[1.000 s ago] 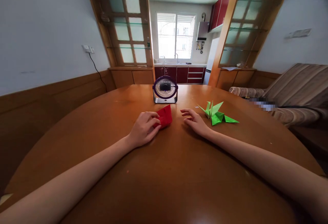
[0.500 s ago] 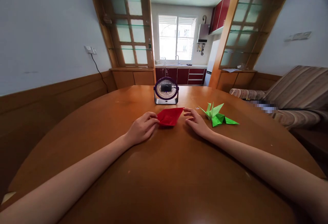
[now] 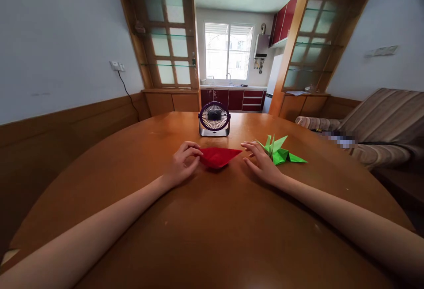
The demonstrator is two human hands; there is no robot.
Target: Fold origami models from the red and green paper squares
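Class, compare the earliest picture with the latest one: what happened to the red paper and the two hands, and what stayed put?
The red paper went from a small tilted shape to a wide, flat triangle. The left hand kept its pinch on the left corner; the right hand stayed open beside the right tip. The green origami crane and small fan stayed put on the table.

The lower half of the frame is bare surface (image 3: 212,236), open to pass. Beyond the red paper (image 3: 217,156), the small fan (image 3: 214,119) blocks the centre; the green paper crane (image 3: 280,152) crowds the right.
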